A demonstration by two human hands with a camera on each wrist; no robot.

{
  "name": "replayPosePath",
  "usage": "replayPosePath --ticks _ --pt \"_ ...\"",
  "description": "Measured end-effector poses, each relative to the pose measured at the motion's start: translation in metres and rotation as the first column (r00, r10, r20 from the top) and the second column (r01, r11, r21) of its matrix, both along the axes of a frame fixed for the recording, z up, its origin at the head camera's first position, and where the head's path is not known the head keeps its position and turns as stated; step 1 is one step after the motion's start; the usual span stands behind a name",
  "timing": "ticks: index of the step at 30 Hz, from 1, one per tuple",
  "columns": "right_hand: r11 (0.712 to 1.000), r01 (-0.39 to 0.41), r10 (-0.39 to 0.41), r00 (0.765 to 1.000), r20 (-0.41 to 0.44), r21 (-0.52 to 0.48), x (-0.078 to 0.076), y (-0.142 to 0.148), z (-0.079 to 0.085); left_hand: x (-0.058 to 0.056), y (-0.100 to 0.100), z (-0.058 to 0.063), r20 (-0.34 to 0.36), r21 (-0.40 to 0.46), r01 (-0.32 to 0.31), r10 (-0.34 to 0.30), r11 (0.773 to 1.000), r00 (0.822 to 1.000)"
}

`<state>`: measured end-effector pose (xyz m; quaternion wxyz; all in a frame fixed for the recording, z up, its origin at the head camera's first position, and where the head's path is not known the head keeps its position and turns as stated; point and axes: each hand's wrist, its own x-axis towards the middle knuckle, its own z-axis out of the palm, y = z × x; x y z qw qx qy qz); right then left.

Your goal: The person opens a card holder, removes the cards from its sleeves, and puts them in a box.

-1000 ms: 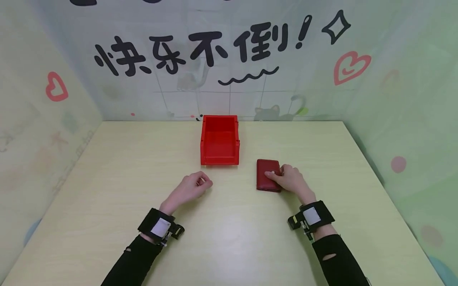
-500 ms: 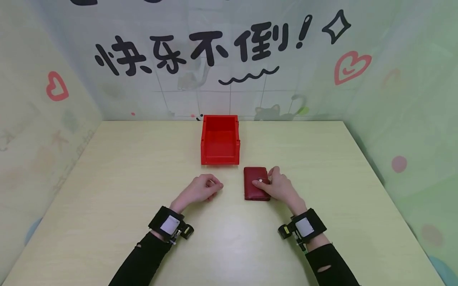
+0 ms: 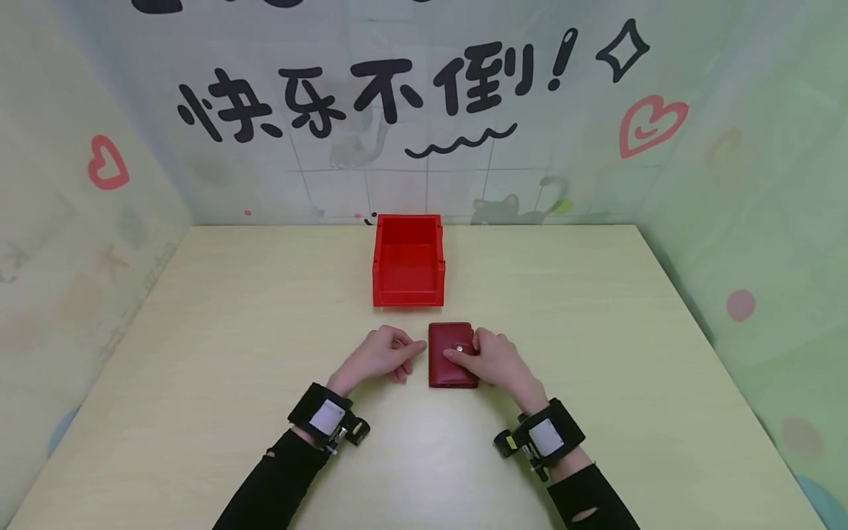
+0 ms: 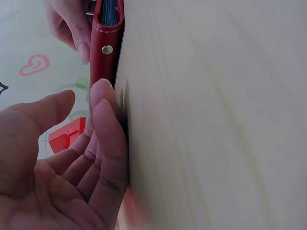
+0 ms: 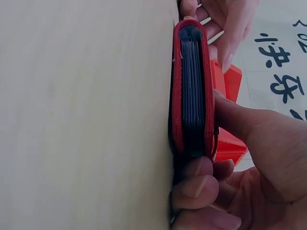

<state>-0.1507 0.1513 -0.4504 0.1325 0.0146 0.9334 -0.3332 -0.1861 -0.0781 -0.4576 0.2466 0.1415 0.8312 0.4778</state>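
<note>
Right hand (image 3: 500, 361) pinches the red wallet (image 3: 452, 373) by its right edge, left hand (image 3: 379, 353) sits loose and empty just off its left side, so I'd call this lining-up, next probably needing a left-side grip, red bin (image 3: 408, 300) farther back.

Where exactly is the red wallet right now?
In the head view, the red wallet is just right of centre, on the near side of the red bin, gripped by the right hand, with the left hand beside its left edge.
</note>
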Motion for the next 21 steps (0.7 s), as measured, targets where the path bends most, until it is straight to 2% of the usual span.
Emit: replayPosePath --ticks 12,16,21 --pt "0.99 -0.141 0.143 0.982 -0.126 0.025 0.004 -0.017 -0.004 0.0 0.005 0.001 -0.008 -0.123 -0.013 0.012 0.992 1.0" --pt "0.978 -0.198 0.207 0.959 -0.191 0.069 0.003 -0.018 -0.005 0.0 0.007 0.003 -0.021 -0.15 -0.002 -0.001 0.989 1.0" --pt "0.95 -0.283 0.309 0.913 -0.267 0.131 0.002 -0.02 -0.004 -0.001 0.01 0.004 0.003 -0.161 -0.001 0.002 0.987 1.0"
